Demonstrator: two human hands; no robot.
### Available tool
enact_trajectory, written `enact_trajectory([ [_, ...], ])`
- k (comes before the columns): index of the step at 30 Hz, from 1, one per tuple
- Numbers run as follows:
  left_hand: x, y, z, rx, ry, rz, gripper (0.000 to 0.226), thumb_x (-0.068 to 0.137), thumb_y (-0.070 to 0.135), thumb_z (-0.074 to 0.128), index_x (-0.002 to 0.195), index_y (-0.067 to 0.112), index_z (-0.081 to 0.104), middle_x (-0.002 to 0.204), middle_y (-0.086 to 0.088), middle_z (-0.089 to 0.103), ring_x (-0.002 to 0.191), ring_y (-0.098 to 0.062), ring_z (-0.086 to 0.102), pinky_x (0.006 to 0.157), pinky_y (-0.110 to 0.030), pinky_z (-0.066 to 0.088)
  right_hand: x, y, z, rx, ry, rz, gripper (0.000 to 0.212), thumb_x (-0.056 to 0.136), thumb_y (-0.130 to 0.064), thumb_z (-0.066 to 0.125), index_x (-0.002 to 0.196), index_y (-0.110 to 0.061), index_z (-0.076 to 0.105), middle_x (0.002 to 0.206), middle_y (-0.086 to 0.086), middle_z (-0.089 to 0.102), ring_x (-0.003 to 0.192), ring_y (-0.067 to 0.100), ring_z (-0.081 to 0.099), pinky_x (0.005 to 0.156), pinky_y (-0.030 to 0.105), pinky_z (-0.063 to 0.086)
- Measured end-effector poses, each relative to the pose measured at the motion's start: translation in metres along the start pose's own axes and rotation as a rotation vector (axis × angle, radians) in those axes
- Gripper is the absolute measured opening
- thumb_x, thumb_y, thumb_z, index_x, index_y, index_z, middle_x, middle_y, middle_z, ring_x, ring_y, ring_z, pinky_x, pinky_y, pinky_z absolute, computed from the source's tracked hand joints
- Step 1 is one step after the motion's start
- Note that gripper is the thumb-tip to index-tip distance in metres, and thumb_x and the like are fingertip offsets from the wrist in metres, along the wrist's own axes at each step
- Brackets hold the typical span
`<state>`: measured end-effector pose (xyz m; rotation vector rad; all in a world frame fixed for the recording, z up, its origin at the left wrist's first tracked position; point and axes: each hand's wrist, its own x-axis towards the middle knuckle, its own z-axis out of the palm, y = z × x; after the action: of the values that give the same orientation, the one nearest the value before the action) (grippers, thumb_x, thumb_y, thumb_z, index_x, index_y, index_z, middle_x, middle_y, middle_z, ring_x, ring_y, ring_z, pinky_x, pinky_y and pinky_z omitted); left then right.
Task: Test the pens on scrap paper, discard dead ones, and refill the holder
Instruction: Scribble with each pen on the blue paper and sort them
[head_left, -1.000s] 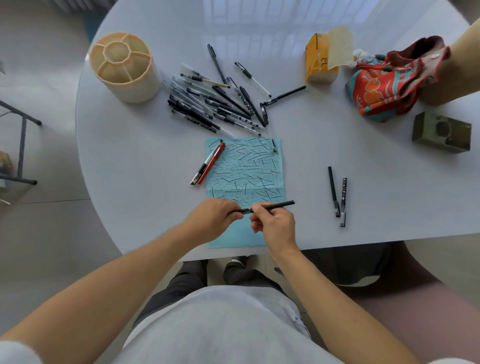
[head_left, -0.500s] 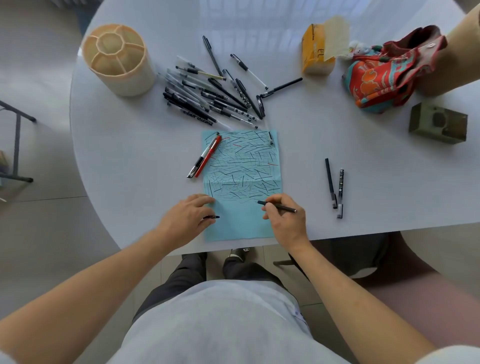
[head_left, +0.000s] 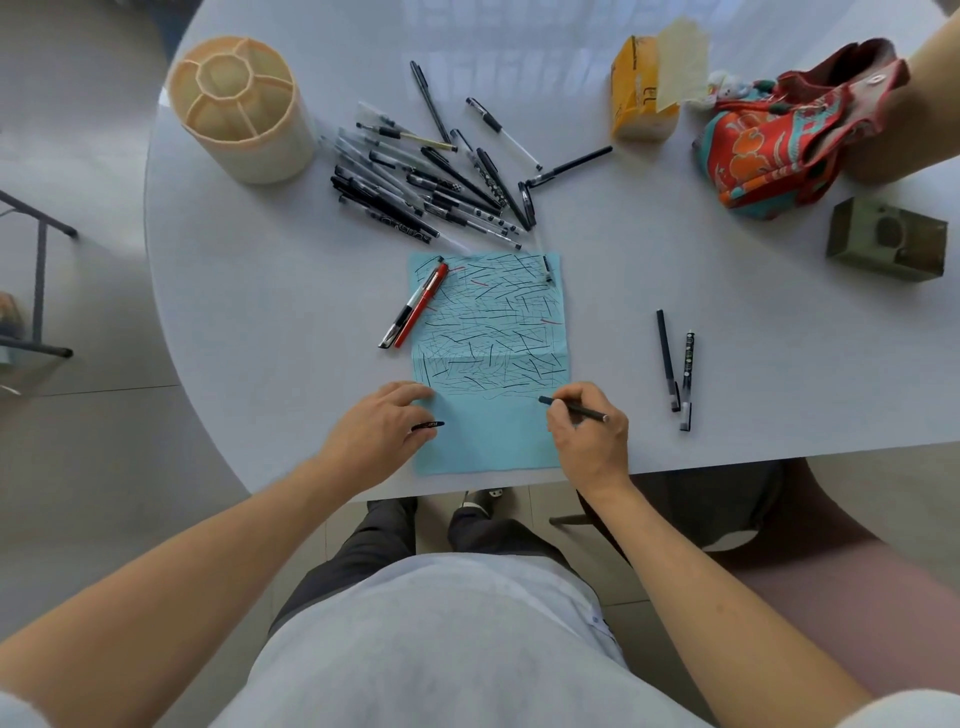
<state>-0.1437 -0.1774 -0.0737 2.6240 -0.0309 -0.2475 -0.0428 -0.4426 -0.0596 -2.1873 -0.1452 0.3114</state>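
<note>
Fingers of the left hand (head_left: 382, 426) are seen spread and pressed flat on the near left edge of the blue scrap paper (head_left: 491, 441), while a black pen cap (head_left: 428, 425) is pinched under them, its end poking out to the right. Further left and far back, the beige pen holder (head_left: 241, 106) is seen upright with its compartments empty, well apart from both hands. Between holder and paper a heap of untested pens (head_left: 431, 182) is laid, most with long axes running from far left to near right. Two pens, one black and one red (head_left: 421, 306), are laid across the paper's upper left corner.

At the paper's right edge, the uncapped black pen (head_left: 574, 410) is gripped in writing fashion by the curled fingers of the right hand (head_left: 589, 441); its long axis is laid nearly level, the tip pointing left. The tip is judged to be at the margin between the scribbled area and the unmarked lower strip, which lies just below and left of it, so a stroke would be drawn there. Contact of tip and paper cannot be made out. Right of that hand, two more pens (head_left: 675, 369) are laid side by side on the table (head_left: 260, 312).

Most of the cap is hidden by the left fingers.
</note>
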Motion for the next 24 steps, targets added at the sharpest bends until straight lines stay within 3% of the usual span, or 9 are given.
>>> enact_trajectory([
  [3, 0.003, 0.005, 0.0, -0.036, 0.027, -0.018, 0.018, 0.094, 0.032, 0.066, 0.099, 0.019, 0.076, 0.124, -0.001, 0.066, 0.119, -0.021, 0.056, 0.098, -0.036, 0.047, -0.003, -0.01, 0.0, 0.19, -0.045, 0.104, 0.012, 0.095, -0.01, 0.061, 0.089, -0.019, 0.066, 0.076, 0.002, 0.072, 0.067, 0.02, 0.072, 0.063, 0.034, 0.063],
  [6, 0.007, 0.014, -0.001, -0.074, 0.03, -0.036, 0.023, 0.096, 0.035, 0.062, 0.105, 0.018, 0.075, 0.121, 0.002, 0.067, 0.115, -0.018, 0.056, 0.097, -0.033, 0.047, -0.008, -0.027, 0.007, 0.446, -0.143, 0.205, 0.01, 0.095, -0.001, 0.06, 0.089, -0.007, 0.066, 0.075, 0.014, 0.073, 0.067, 0.029, 0.072, 0.065, 0.043, 0.063],
  [11, 0.013, 0.027, -0.006, -0.151, 0.022, -0.049, 0.024, 0.098, 0.039, 0.059, 0.105, 0.02, 0.072, 0.104, 0.007, 0.071, 0.097, -0.015, 0.062, 0.082, -0.03, 0.049, -0.01, -0.042, 0.013, 0.582, -0.252, 0.304, 0.006, 0.098, 0.002, 0.059, 0.094, 0.003, 0.064, 0.081, 0.029, 0.07, 0.067, 0.03, 0.071, 0.067, 0.037, 0.063],
  [17, 0.02, 0.045, -0.013, -0.164, -0.043, -0.034, 0.019, 0.099, 0.035, 0.058, 0.104, 0.02, 0.07, 0.084, 0.006, 0.07, 0.075, -0.019, 0.062, 0.066, -0.037, 0.05, -0.006, -0.039, 0.016, 0.603, -0.361, 0.378, 0.009, 0.1, -0.009, 0.063, 0.096, -0.002, 0.066, 0.082, 0.02, 0.076, 0.066, 0.032, 0.073, 0.073, 0.041, 0.064],
  [24, 0.033, 0.063, -0.017, -0.171, 0.006, -0.048, 0.018, 0.098, 0.024, 0.058, 0.085, 0.013, 0.065, 0.071, 0.001, 0.065, 0.062, -0.021, 0.057, 0.058, -0.034, 0.044, -0.001, -0.04, 0.022, 0.634, -0.287, 0.39, 0.016, 0.102, -0.018, 0.063, 0.096, -0.005, 0.068, 0.078, 0.014, 0.075, 0.062, 0.024, 0.072, 0.068, 0.038, 0.063],
])
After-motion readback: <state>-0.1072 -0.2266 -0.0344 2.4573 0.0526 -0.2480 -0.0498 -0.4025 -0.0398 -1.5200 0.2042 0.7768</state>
